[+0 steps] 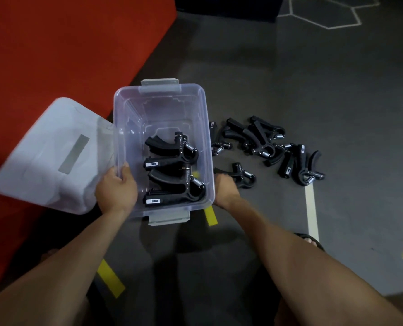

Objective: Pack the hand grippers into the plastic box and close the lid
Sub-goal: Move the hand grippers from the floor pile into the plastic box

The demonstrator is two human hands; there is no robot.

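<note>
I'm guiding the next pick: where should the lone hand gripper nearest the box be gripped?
Take that hand gripper by its black handle end nearest the box, coming from above with the right hand. It lies flat, apart from the pile, spring end pointing away.

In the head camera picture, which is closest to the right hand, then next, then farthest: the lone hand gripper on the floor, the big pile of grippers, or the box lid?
1. Lone hand gripper: right at the right hand.
2. Pile of grippers: on the floor beyond, farther right.
3. Box lid: across the plastic box, on the left.
</note>
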